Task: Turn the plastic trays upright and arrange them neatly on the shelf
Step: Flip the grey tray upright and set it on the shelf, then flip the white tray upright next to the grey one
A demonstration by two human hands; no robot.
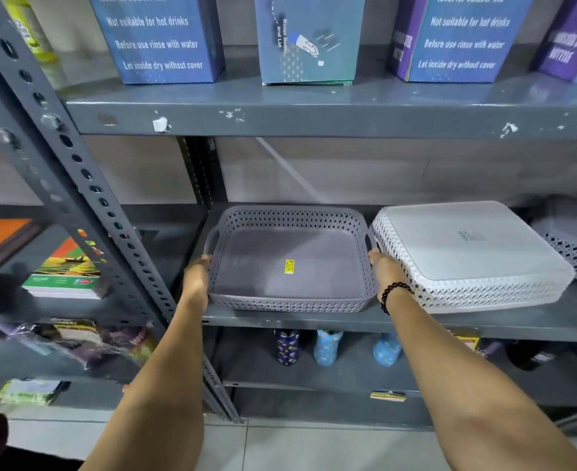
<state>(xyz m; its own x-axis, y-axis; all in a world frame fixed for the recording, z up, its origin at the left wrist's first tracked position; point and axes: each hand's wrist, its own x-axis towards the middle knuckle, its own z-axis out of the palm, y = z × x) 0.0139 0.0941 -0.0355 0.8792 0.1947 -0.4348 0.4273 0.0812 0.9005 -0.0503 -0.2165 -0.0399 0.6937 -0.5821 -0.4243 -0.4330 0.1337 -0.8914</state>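
Grey tray upright on the middle shelf, a hand on each side.
Left hand is pressed to the tray's left wall, right hand to its right wall below the handle slot; fingers are hidden behind the walls, so I cannot tell whether either hand is clamped. Yellow sticker on the tray floor. Just right of the tray, a white tray lies upside down; further right, another grey tray, partly out of view. Bead bracelet on the right wrist.
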